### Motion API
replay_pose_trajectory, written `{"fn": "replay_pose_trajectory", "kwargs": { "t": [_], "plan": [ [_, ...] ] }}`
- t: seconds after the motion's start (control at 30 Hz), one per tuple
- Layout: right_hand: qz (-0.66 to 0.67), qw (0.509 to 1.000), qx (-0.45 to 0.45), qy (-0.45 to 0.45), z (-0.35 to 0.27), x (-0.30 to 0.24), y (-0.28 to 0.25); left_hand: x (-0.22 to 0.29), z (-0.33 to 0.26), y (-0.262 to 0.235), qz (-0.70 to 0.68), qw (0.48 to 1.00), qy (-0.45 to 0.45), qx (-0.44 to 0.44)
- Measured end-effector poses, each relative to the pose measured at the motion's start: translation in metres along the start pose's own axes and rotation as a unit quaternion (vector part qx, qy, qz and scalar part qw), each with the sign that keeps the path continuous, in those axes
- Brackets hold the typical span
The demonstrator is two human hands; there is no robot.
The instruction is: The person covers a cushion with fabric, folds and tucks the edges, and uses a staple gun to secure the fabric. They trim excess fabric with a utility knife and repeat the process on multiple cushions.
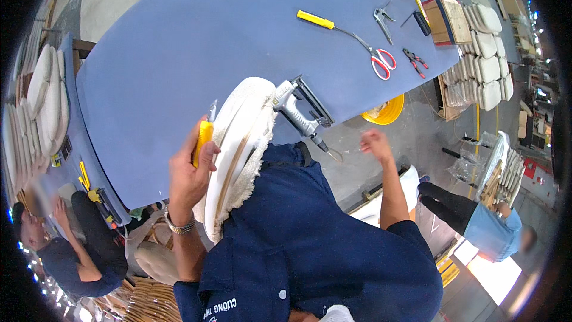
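My left hand [189, 174] is closed around a yellow utility knife [203, 143], its metal tip pointing away from me. That hand is against the side of a padded white seat cushion [229, 149], which stands on edge between the table and my body. Rough, frayed cream fabric runs along the cushion's right side. Off to the right, above the floor, my right hand [375, 144] is closed; whether anything is in its fingers cannot be made out. A grey staple gun [301, 113] lies at the table edge, just right of the cushion, with a hose at its handle.
On the blue-grey table [161, 71] lie a yellow-handled tool [316, 19], red-handled scissors [382, 64], a metal hand tool [384, 24] and pliers [415, 62]. A yellow bucket [387, 111] stands beyond the edge. Stacked cushions [485, 53] are at right. Co-workers are on both sides.
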State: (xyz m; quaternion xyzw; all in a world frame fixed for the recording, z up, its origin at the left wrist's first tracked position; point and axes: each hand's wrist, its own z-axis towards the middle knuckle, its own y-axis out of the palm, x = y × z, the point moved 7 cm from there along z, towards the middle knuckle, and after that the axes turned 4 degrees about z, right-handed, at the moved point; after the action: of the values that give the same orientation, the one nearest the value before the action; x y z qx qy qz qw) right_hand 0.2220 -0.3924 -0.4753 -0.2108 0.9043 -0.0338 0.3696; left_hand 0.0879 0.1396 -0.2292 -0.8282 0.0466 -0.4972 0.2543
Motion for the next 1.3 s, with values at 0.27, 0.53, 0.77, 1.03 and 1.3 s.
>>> {"fn": "replay_pose_trajectory", "kwargs": {
  "t": [0.27, 0.53, 0.77, 1.03, 1.3],
  "plan": [
    [0.078, 0.965, 0.249, -0.026, 0.03, -0.023, -0.1, 0.007, 0.005, -0.018, 0.048, 0.993, 0.069, 0.089],
    [0.182, 0.883, -0.314, -0.296, -0.109, -0.277, 0.236, 0.082, 0.021, 0.027, 0.173, 0.937, 0.259, 0.161],
    [0.168, 0.936, -0.194, -0.242, -0.051, -0.287, 0.214, 0.061, -0.009, 0.016, 0.106, 0.933, 0.29, 0.185],
    [-0.297, 0.917, 0.031, -0.264, 0.153, -0.233, 0.087, -0.26, -0.179, -0.036, -0.222, 0.858, -0.356, 0.297],
    [-0.098, 0.933, -0.308, -0.16, 0.061, -0.25, 0.274, -0.286, -0.185, 0.074, -0.498, 0.768, -0.306, 0.263]
  ]
}}
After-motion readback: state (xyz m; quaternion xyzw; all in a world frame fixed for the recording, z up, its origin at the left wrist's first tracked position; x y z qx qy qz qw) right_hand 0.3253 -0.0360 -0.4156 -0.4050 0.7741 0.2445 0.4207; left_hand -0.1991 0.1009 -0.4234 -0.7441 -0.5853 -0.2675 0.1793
